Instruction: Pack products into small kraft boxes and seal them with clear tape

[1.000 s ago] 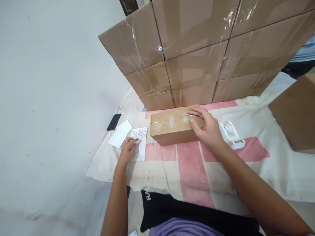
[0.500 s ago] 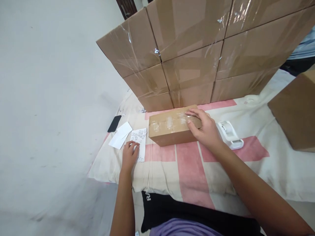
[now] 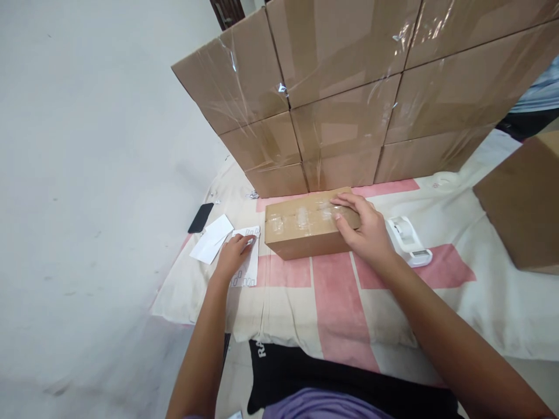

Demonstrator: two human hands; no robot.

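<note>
Box: on the cloth, between sheet and dispenser, in front of the stack.
Right hand: laid over the box's right end, thumb apart from fingers, not clamped.
Left hand: over the sheet, thumb and forefinger near each other toward its upper part; can't tell if they pinch anything.
Box handling: cardboard, so probably stiff and fairly light (contents unseen, weight's a guess); clear tape on top likely slicker than bare board.
Box grip: I'd take both ends or span the long sides, off the tape.
Sheet handling: thin, likely creases easily; take it by an edge or corner.
Sheet marks: small outlined rectangles, any text too small to read.
Box print: no brand or label legible; same for dispenser and stack.
Garment: pale "RA" on black, can't make out more.
</note>
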